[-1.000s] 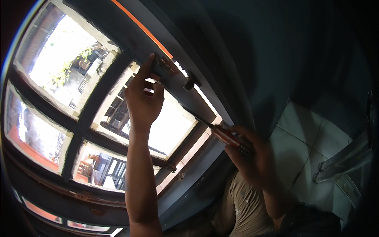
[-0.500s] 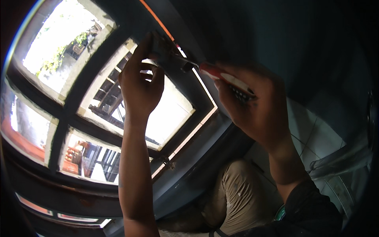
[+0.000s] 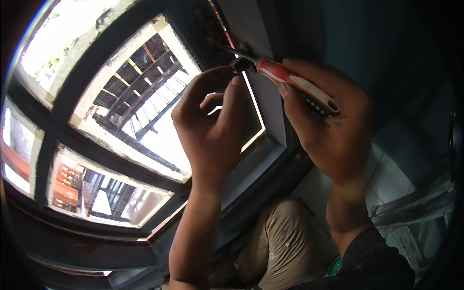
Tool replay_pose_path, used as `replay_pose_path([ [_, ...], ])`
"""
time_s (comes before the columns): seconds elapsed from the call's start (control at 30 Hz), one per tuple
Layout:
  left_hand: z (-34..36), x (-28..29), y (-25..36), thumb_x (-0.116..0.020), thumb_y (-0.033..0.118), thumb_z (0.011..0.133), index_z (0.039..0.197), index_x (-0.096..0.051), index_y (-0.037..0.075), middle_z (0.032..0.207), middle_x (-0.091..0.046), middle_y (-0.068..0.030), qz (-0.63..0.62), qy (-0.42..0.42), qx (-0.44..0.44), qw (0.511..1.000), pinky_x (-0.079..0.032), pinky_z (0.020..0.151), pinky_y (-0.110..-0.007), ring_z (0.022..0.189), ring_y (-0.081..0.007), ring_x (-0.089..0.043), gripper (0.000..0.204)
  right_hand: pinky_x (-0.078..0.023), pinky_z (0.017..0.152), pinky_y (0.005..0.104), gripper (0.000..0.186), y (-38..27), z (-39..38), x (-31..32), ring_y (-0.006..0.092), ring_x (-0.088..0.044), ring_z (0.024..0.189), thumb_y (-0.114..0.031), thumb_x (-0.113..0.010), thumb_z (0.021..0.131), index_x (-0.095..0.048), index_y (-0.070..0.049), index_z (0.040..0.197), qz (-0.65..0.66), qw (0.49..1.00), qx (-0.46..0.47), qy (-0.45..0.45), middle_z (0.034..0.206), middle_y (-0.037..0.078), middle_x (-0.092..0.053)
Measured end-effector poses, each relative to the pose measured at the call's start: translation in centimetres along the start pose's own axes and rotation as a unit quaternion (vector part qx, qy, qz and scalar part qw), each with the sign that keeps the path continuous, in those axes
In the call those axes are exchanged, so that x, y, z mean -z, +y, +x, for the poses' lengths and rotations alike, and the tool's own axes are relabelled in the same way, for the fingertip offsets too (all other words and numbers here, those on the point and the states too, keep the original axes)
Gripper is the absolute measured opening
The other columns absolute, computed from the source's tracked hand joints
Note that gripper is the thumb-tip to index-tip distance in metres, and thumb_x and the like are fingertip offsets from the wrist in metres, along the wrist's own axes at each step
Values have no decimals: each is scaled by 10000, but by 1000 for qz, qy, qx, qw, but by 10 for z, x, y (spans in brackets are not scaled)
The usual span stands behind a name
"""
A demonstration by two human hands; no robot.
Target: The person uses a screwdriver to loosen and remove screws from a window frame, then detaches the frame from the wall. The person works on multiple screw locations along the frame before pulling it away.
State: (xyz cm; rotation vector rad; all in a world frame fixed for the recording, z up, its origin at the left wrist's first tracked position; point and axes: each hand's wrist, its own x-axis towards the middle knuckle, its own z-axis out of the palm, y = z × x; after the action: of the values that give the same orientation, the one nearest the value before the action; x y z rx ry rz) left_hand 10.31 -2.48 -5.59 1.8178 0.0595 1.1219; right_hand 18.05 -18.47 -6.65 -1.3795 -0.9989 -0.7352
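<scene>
My right hand (image 3: pixel 333 111) is closed around the red and white handle of a screwdriver (image 3: pixel 278 70). Its thin metal shaft slants up and left, the tip close to the dark window frame's upper edge (image 3: pixel 208 43); shadow hides whether it touches. Below the shaft is my left hand (image 3: pixel 210 121), fingers curled and thumb near the index fingertip. A small metal fitting (image 3: pixel 237 63) shows at those fingertips, seemingly pinched there, though its far part is lost in the dark.
The dark-framed window (image 3: pixel 82 125) has several glass panes bordered with pale strips. Right of it stands a dark blue-grey surface (image 3: pixel 338 38). Below are my knee in stained beige trousers (image 3: pixel 290 237), white floor tiles (image 3: pixel 382 169), a clear plastic-like sheet (image 3: pixel 411 208) and a green round thing (image 3: pixel 334 267).
My left hand has moved right, nearer the screwdriver. My right hand has shifted slightly right, and more of the shaft shows. The window panes sit further left in view.
</scene>
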Motion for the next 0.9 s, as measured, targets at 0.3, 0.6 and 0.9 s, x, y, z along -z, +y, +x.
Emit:
replay_pose_path([
  [0.3, -10, -21, 6, -754, 157, 1037, 1099, -724, -91, 912, -765, -119, -123, -3, 94, 988, -577, 572, -254, 677, -137, -733, 257, -528, 665, 231, 249, -6, -1, 1, 85, -694, 783, -8, -777, 949, -774, 34, 1195, -27, 999, -17, -11, 925, 66, -740],
  [0.6, -14, -33, 8, -737, 221, 1061, 1175, -714, -84, 976, -778, -125, -207, -16, 139, 968, -579, 588, -255, 713, -143, -744, 326, -562, 708, 238, 261, -1, -4, -2, 111, -733, 850, -25, -781, 948, -780, 13, 1207, -21, 1000, -10, 1, 980, 83, -763],
  [0.9, -9, -36, 8, -707, 284, 1080, 1226, -724, -16, 1036, -776, -89, -309, -30, 207, 928, -613, 718, -261, 858, -130, -761, 333, -583, 722, 247, 298, -2, -1, 5, 152, -764, 861, -6, -783, 923, -778, 11, 1220, -26, 999, -19, -14, 1001, 101, -768],
])
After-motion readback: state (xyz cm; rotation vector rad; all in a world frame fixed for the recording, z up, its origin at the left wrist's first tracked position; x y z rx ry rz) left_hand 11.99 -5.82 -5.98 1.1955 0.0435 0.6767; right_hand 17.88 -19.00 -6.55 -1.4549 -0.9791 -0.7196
